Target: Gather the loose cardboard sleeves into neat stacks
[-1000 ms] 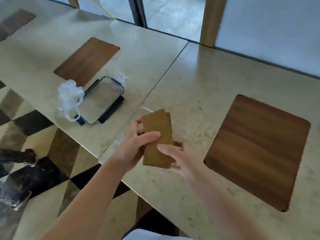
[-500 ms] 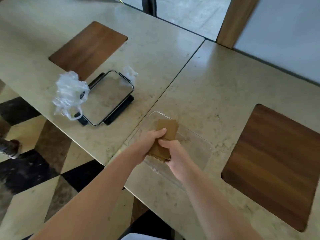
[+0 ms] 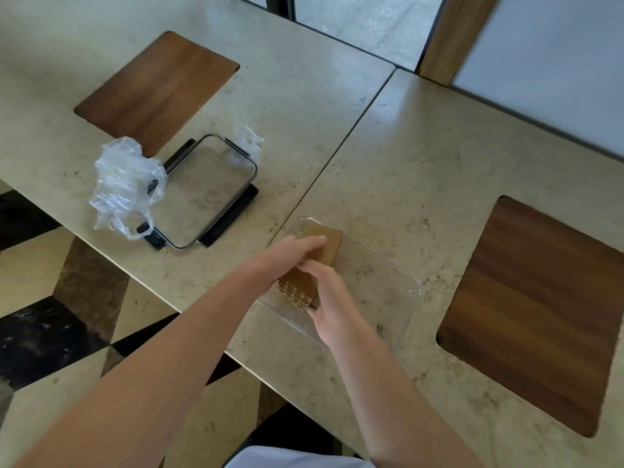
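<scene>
A stack of brown cardboard sleeves (image 3: 329, 246) lies inside the left end of a clear plastic container (image 3: 388, 285) near the table's front edge. Corrugated edges of the stack show at its near end. My left hand (image 3: 287, 256) lies over the top of the stack with its fingers stretched flat across it. My right hand (image 3: 332, 298) grips the stack's near right side, fingers curled round its edge. Much of the stack is hidden under both hands.
A clear lid with black clips (image 3: 206, 197) lies to the left, with crumpled clear plastic wrap (image 3: 123, 182) on its left corner. Two dark wooden inlays (image 3: 157, 87) (image 3: 537, 309) are set into the beige stone tables. The table's front edge runs just below the container.
The stack, held up in both hands above the table a second ago, has come down into the clear container. My left hand has moved on top of it.
</scene>
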The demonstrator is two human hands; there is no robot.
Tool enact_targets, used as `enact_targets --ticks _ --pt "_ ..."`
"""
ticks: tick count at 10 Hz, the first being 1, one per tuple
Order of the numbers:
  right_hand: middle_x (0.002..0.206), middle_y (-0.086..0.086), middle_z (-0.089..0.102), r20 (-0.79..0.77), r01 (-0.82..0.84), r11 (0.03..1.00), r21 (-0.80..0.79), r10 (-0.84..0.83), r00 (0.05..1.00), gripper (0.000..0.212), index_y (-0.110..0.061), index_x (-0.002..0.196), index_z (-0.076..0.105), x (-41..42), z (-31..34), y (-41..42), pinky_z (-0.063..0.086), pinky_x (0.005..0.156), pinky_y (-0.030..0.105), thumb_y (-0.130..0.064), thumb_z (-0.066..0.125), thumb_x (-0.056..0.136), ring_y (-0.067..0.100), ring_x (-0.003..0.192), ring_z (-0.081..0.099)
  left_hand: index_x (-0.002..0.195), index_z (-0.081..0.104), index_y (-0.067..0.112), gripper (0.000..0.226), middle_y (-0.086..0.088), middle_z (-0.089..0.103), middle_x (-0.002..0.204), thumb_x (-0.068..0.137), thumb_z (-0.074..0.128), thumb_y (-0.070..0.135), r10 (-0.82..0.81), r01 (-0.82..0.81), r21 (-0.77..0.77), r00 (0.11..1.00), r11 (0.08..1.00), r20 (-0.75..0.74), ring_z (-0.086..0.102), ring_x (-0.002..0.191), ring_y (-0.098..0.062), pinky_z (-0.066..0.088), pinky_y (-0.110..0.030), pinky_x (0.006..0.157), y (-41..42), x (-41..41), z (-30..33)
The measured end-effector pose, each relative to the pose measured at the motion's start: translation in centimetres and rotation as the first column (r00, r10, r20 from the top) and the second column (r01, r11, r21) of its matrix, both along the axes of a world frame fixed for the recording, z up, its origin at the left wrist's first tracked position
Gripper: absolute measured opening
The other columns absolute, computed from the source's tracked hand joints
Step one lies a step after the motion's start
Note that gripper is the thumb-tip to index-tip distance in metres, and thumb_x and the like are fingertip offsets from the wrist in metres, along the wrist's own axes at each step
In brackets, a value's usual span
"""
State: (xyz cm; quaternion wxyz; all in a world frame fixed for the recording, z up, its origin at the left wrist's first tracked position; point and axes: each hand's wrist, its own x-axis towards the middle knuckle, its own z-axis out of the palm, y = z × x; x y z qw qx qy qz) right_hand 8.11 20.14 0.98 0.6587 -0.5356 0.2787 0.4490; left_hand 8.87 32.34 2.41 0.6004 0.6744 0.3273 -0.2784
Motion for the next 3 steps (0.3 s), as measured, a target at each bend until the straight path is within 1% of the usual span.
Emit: enact_targets --ticks 1,2,3 --pt "0.123 0.006 0.070 0.000 -0.005 1.000 0.001 0.005 1.000 0.083 -0.024 0.142 0.049 0.0 0.2 0.2 0.044 0.109 0.046 -0.039 0.080 0.067 0.024 0.116 0.065 0.132 0.061 0.014 0.073 -0.010 0.072 0.119 0.083 0.063 0.068 -0.053 0.056 0.090 0.998 0.994 -0.038 0.071 0.107 -0.028 0.056 -0.048 0.100 0.0 0.1 0.0" --pt "0.137 0.001 0.062 0.018 -0.066 0.997 -0.039 0.067 0.998 0.096 -0.023 0.144 0.049 0.2 1.2 -0.5 0.038 0.113 0.044 -0.052 0.080 0.059 0.019 0.124 0.058 0.148 0.047 0.015 0.089 -0.008 0.062 0.138 0.086 0.051 0.078 -0.197 0.203 0.295 0.979 0.933 -0.052 0.061 0.121 -0.026 0.049 -0.044 0.102 0.0 -0.2 1.5" --pt "0.141 -0.006 0.053 0.037 -0.019 0.995 -0.097 0.023 0.999 0.116 -0.024 0.151 0.043 0.2 1.5 -2.7 0.037 0.116 0.042 -0.059 0.080 0.046 0.015 0.126 0.051 0.136 0.053 0.016 0.082 -0.002 0.068 0.108 0.083 0.041 0.078 -0.340 0.192 0.670 0.936 0.718 0.096 0.062 0.084 -0.015 0.046 -0.033 0.066 -1.1 -0.7 3.6"
